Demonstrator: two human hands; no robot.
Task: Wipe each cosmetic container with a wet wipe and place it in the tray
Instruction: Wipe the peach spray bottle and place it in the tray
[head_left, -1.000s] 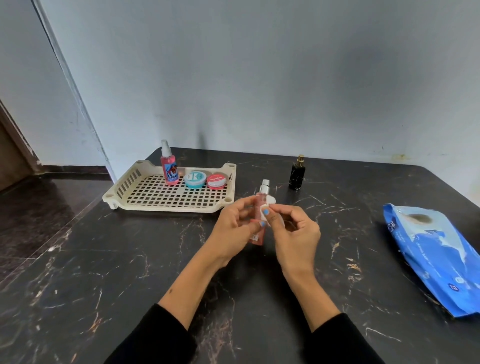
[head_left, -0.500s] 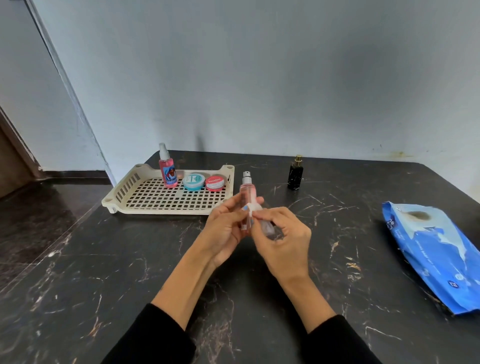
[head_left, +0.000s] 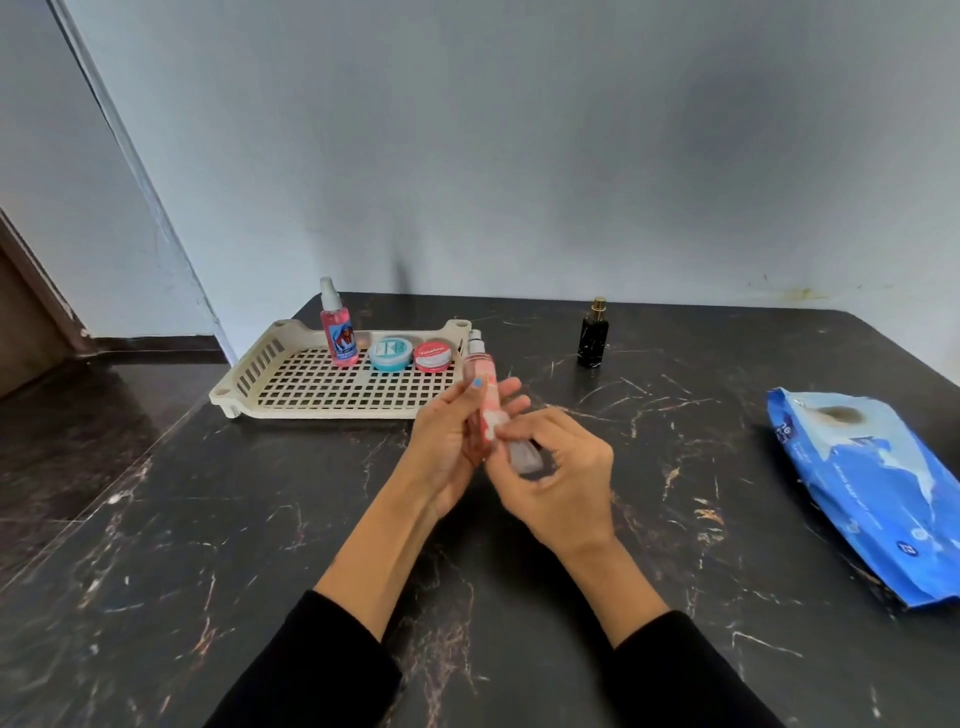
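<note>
Wiping has carried your right hand (head_left: 558, 478), pinching the wet wipe (head_left: 522, 457), down the pink spray bottle (head_left: 480, 400) your left hand (head_left: 449, 441) grips, so traying is near.

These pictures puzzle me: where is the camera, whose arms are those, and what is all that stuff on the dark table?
No machine here: a person wears one camera on the head, looking forward and down, so the arms in black sleeves are their own. The left hand holds a slim pink spray bottle upright, while the right hand rubs it with a small wet wipe.

On the black marble table sits a cream slotted tray holding a pink spray bottle with a picture label, a blue jar and a red jar. A small black perfume bottle stands outside the tray. At the right lies a blue pack of wipes.
</note>
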